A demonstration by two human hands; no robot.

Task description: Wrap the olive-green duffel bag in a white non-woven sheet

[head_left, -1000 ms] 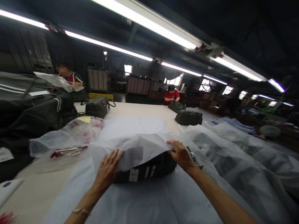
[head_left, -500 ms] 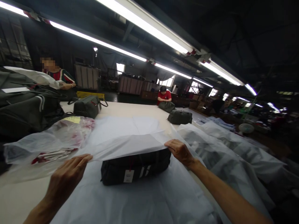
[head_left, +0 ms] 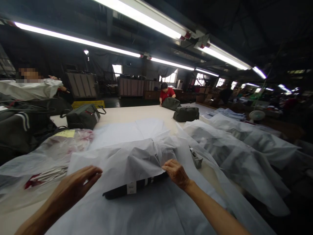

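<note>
In front of me lies a dark bag (head_left: 116, 192) with a white hang tag (head_left: 131, 187) on its near side. A translucent white plastic sheet (head_left: 137, 160) drapes over its top and hides most of it. My right hand (head_left: 176, 173) pinches the sheet's near edge at the bag's right end. Beside the sheet's left part is my left hand (head_left: 78, 182), its fingers stretched out and a gap showing between thumb and fingers. More pale sheeting (head_left: 132, 217) spreads beneath the bag.
At left are a clear plastic bag (head_left: 55, 150) with red-and-white tags (head_left: 46, 176) and dark green bags (head_left: 83, 117). Another green bag (head_left: 186, 114) stands further back, near a person in red (head_left: 167, 93). Plastic-covered items (head_left: 234, 153) line the right. A second person (head_left: 62, 87) is far left.
The sheet has come down over the bag's top and front. My right hand moved left and lower with its edge; my left hand's thumb and fingers parted. The far-left person raised a pale sheet.
</note>
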